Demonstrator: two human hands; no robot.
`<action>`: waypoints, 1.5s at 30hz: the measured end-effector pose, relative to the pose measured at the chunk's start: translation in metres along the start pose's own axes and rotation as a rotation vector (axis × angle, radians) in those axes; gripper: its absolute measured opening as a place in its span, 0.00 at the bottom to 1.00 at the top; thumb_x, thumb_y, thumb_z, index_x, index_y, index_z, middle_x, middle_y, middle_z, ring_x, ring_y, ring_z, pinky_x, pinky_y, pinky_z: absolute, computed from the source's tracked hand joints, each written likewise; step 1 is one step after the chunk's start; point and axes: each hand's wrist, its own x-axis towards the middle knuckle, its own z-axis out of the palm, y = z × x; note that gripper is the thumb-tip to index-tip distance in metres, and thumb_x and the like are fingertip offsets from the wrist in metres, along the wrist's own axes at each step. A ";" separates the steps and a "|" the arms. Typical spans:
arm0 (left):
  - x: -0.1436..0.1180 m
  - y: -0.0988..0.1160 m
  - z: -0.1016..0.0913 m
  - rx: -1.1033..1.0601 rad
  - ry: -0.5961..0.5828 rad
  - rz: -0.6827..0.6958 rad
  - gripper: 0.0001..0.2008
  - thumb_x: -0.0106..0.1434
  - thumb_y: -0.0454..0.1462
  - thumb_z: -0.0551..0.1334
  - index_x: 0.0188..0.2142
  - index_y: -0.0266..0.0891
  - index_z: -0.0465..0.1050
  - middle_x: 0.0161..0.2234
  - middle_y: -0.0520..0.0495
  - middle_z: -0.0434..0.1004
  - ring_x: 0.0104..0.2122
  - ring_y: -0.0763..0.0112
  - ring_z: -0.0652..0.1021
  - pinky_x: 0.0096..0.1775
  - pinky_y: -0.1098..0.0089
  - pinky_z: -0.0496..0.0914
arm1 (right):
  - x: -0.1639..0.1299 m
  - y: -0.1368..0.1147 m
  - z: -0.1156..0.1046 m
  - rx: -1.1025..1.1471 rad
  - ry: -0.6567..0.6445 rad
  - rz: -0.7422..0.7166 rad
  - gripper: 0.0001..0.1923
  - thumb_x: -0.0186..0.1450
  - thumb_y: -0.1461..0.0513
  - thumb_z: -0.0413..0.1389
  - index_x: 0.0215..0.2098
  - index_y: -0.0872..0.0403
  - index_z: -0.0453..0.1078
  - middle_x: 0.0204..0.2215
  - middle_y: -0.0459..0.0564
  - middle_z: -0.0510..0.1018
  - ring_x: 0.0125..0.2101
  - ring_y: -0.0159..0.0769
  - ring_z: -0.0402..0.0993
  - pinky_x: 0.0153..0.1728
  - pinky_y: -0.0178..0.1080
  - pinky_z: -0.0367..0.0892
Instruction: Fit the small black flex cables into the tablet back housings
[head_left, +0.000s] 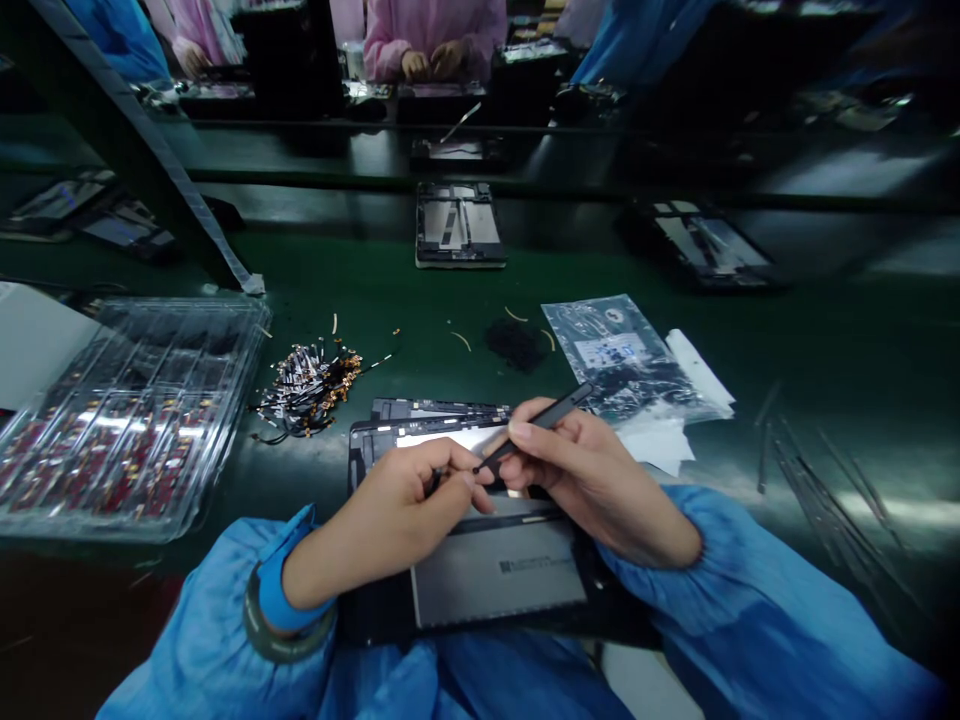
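An opened tablet (495, 570) is lying on the green bench (787, 350) right in front of the person, its grey battery panel facing up. The right hand (592, 470) is pinching a slim black tool (536, 427) like a pen, fingers closed on its shaft, with the tip angling down to the tablet's upper part. The left hand (401, 515) is resting on the tablet just beside that tip, thumb and forefinger pressed together on something small and dark that cannot be made out. Both arms are wearing blue sleeves, and a wrist strap (281, 625) is circling the left cuff. A heap of small flex cables (311, 385) is sitting left of the tablet, beside a clear plastic tray (127, 420). A clear bag (622, 355) is lying to the right. Another opened tablet (457, 225) is waiting farther back on the bench.
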 end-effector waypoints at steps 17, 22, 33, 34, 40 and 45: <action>-0.002 -0.005 0.000 0.031 0.014 0.009 0.10 0.61 0.38 0.55 0.30 0.35 0.71 0.25 0.50 0.72 0.22 0.77 0.62 0.25 0.73 0.55 | 0.000 -0.001 0.003 -0.057 0.051 0.010 0.16 0.52 0.55 0.68 0.28 0.55 0.67 0.19 0.46 0.78 0.20 0.28 0.75 0.22 0.25 0.70; -0.002 -0.002 -0.001 0.026 0.011 -0.008 0.08 0.60 0.36 0.54 0.30 0.35 0.71 0.26 0.49 0.74 0.21 0.77 0.62 0.25 0.73 0.56 | -0.001 -0.001 0.004 -0.055 0.044 0.008 0.17 0.51 0.55 0.68 0.28 0.55 0.67 0.18 0.46 0.78 0.19 0.28 0.75 0.22 0.25 0.70; -0.014 -0.010 -0.019 -0.021 0.228 0.109 0.22 0.67 0.36 0.50 0.59 0.40 0.50 0.39 0.46 0.76 0.25 0.77 0.70 0.27 0.73 0.64 | 0.009 -0.013 -0.004 -0.444 0.203 -0.345 0.13 0.55 0.54 0.65 0.29 0.54 0.69 0.22 0.47 0.78 0.24 0.34 0.77 0.27 0.35 0.75; -0.015 -0.011 -0.022 -0.054 0.235 0.101 0.22 0.68 0.36 0.48 0.60 0.41 0.49 0.38 0.46 0.77 0.25 0.76 0.71 0.26 0.74 0.64 | 0.013 -0.012 -0.005 -0.503 0.216 -0.372 0.13 0.55 0.54 0.65 0.29 0.54 0.69 0.23 0.47 0.78 0.24 0.34 0.77 0.28 0.36 0.75; -0.019 -0.015 -0.032 -0.177 0.248 0.125 0.26 0.69 0.41 0.51 0.62 0.41 0.44 0.39 0.41 0.79 0.35 0.66 0.79 0.26 0.71 0.69 | 0.025 -0.006 -0.009 -0.662 0.212 -0.388 0.12 0.58 0.55 0.61 0.30 0.55 0.68 0.21 0.46 0.75 0.24 0.34 0.76 0.28 0.35 0.72; -0.016 -0.014 -0.031 -0.196 0.302 0.107 0.17 0.68 0.42 0.53 0.53 0.38 0.56 0.48 0.37 0.76 0.37 0.65 0.80 0.29 0.71 0.73 | 0.024 0.000 -0.015 -0.822 0.217 -0.399 0.11 0.61 0.54 0.59 0.33 0.54 0.69 0.25 0.46 0.76 0.27 0.35 0.77 0.29 0.36 0.71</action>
